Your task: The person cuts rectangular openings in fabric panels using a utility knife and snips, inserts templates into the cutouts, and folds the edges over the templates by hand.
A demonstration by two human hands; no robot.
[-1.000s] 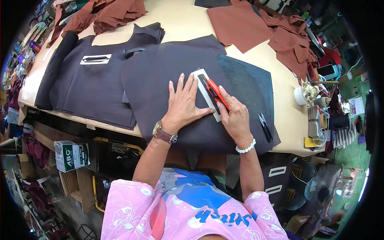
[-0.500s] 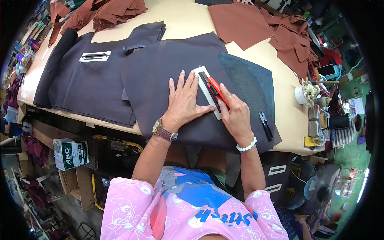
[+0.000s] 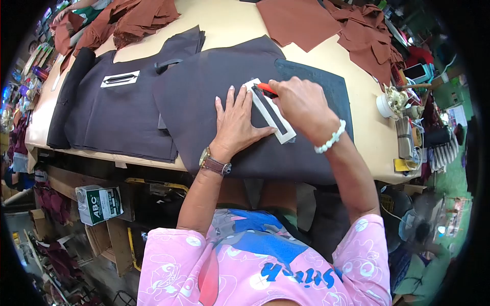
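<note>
My left hand [image 3: 234,121] lies spread on the dark fabric [image 3: 204,76], its fingertips and thumb against a white slotted template [image 3: 276,121]. In my right hand [image 3: 302,104] is a red cutter [image 3: 266,88], its tip at the upper end of the template's slot. The template lies tilted on the fabric, over the part nearest me. Beneath the fabric's right side shows a dark green mat [image 3: 326,84]. On more dark fabric [image 3: 122,112] at the left rests a second white template [image 3: 120,79].
Brown fabric pieces [image 3: 298,23] lie at the table's far side, with more crumpled at the left and right. A white cup [image 3: 385,106] and small items stand at the right edge. A carton [image 3: 99,204] is below the table. Another person's hand [image 3: 62,15] shows top left.
My right hand has lifted and turned, bringing the cutter to the slot's upper end. My left hand stays on the template. The black snips at the right no longer show.
</note>
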